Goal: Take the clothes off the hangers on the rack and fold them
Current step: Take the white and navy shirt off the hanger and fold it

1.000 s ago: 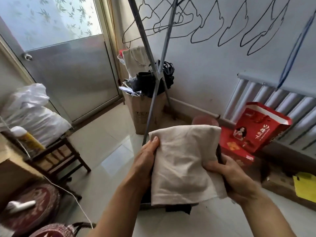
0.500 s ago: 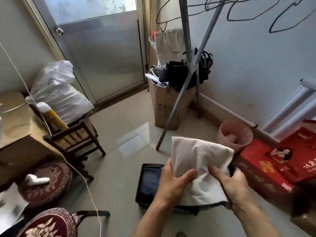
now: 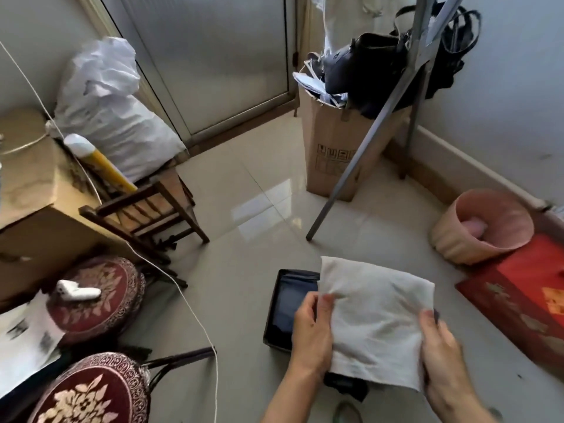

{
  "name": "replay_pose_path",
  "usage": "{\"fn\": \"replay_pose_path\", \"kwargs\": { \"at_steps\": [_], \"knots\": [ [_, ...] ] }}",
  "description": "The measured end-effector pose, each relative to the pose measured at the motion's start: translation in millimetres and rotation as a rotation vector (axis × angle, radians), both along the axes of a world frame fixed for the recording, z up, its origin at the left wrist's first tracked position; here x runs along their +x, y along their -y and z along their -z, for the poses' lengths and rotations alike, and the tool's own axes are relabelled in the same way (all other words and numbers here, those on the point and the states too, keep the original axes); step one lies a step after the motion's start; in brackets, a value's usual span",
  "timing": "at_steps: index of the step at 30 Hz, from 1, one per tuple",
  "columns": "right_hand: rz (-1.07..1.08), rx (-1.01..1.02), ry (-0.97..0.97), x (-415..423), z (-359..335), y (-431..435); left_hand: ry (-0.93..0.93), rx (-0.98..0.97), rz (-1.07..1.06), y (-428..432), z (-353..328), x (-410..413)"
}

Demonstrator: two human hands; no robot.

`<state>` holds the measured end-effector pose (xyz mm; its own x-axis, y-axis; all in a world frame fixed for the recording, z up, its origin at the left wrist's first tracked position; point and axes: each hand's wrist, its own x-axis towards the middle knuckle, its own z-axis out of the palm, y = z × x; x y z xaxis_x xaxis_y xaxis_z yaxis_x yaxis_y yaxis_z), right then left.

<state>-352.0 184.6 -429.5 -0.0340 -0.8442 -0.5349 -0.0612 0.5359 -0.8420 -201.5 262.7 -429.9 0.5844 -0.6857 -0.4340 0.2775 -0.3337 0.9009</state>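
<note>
- Soft cream cloth folded into a square (image 3: pixel 375 319), up in the air, low over the pale shiny tile floor (image 3: pixel 244 300).
- Under it, partly hidden, a flat black box (image 3: pixel 285 303) with something dark inside.
- Left hand (image 3: pixel 311 334) on the cloth's left edge, fingers (image 3: pixel 328 300) curled and pinching it.
- Right hand (image 3: pixel 442 355) on the right edge near the bottom corner, fingers (image 3: pixel 427 315) curled and pinching too.
- Folding done, by the look of it; probably time to lay the cloth down in the box.
- Hold both sides level to stop the fold from falling open.
- Go down slowly and flat, not one corner first.
- Line up the edges with the box sides before letting go.
- Let go with both hands together, then pat the top smooth.
- Mind the thin grey metal rack leg (image 3: pixel 360 160) behind and the round pink tub (image 3: pixel 476 230) off to the right.
</note>
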Motion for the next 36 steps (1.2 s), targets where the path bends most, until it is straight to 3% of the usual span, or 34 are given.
{"fn": "replay_pose_path", "kwargs": {
  "at_steps": [6,10,13,19,23,31,36],
  "knots": [
    [-0.123,0.121,0.061,32.8,76.0,13.2,0.02,0.101,0.059,14.9,83.0,44.3],
    [-0.071,0.119,0.03,38.4,140.1,19.2,0.046,0.222,0.066,20.5,134.9,56.4],
    [-0.005,0.107,0.002,42.5,181.9,24.2,0.079,0.202,0.175,31.9,172.6,65.5],
    [0.052,0.059,-0.283,39.7,276.6,25.6,-0.033,0.409,0.38,51.7,264.7,60.0],
    [-0.04,-0.002,-0.43,23.2,339.3,22.3,-0.044,0.501,0.434,53.0,318.0,40.0],
    [-0.172,0.024,-0.323,29.0,394.8,49.8,0.124,0.404,0.433,66.3,398.7,39.4],
    [-0.504,0.15,-0.442,40.3,450.3,73.5,0.206,0.592,0.614,86.1,441.0,59.4]
  ]
}}
